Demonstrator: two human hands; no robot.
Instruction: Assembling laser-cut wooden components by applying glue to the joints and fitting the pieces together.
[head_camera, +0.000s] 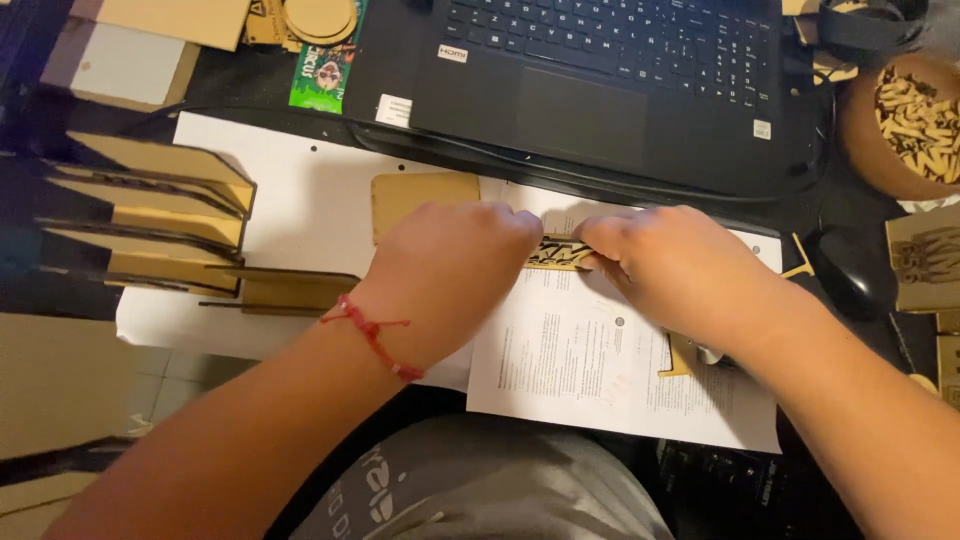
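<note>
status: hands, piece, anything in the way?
Left hand and right hand both pinch the cutout strip over the papers. Wood panel lies just behind; laptop beyond.

The dark bench (215, 75) carries a black laptop (600, 80); white paper sheets (590, 360) lie just below the laptop, a black mouse (850, 270) at its right.

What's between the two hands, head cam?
A small laser-cut wooden piece, gripped at each end by the left hand and right hand, above printed paper. Head view shows it.
</note>
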